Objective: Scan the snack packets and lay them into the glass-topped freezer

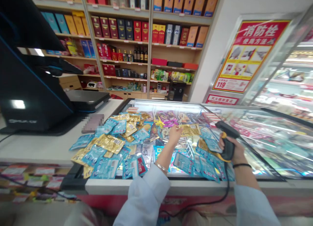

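Observation:
My left hand (174,135) reaches over the glass-topped freezer, its fingers pinched on the end of a gold snack packet (191,130). In my right hand (237,150) is a black and yellow handheld barcode scanner (229,144), its head tilted up to the left and its cable hanging down. A large heap of blue and gold packets (107,143) covers the left part of the glass. Beneath the scanner lies a smaller group of blue packets (205,165), a few of them gold. One dark red packet (141,164) lies near the front edge.
On the white counter (49,151) at left stand a black checkout terminal (29,89) and a flat black device (86,98). Another glass freezer section (276,138) extends right. Behind are shelves of boxed bottles (122,28). The scanner cable (207,203) loops below the front edge.

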Tool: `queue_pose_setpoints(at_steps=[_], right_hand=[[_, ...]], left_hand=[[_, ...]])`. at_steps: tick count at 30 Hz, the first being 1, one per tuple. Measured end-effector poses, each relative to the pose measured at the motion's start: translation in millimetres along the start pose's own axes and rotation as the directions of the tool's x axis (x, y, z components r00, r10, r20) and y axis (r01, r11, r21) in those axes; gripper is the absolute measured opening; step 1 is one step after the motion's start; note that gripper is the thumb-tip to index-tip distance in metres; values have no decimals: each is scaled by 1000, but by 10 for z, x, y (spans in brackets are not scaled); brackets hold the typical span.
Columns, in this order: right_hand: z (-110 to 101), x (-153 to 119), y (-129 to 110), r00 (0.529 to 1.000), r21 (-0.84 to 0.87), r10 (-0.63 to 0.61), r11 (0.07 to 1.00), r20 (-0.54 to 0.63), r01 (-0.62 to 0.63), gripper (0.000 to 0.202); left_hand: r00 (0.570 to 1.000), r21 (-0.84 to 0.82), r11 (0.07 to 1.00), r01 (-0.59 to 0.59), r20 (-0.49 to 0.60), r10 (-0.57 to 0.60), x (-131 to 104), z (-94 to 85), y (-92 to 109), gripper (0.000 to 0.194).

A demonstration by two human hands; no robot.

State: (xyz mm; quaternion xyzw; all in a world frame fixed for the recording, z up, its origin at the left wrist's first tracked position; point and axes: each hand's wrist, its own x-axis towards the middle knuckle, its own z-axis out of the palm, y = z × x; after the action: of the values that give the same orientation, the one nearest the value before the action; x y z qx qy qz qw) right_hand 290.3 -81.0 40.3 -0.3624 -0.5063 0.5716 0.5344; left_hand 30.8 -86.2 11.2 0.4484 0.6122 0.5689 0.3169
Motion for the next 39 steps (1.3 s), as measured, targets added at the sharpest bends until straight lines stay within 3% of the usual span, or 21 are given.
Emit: queue_pose_setpoints(at_steps=[4,8,15,22,28,39], right_hand=[[168,196,-122,986,89,-107,991,128,96,24],[369,365,-61,970,193,-171,972,174,137,23],[568,452,306,984,137,-77,989,158,55,27],[572,443,327,967,45,-93,995,239,85,24],[568,405,307,974,66,-102,994,200,90,24],[547,408,318,962,34,-73,997,263,66,25]], left_hand=[[997,-102,994,-47,-57,42,167,-129,89,28],[969,-193,967,-167,-213,125,259,-236,137,30],[880,72,936,-346,-320,350,215,-418,152,24],[844,185,920,-346,-366,391,165,-489,205,22],[829,232,908,-350,-376,415,163,-483,195,22],[839,247,907,-341,-355,412,176,-473,152,24]])
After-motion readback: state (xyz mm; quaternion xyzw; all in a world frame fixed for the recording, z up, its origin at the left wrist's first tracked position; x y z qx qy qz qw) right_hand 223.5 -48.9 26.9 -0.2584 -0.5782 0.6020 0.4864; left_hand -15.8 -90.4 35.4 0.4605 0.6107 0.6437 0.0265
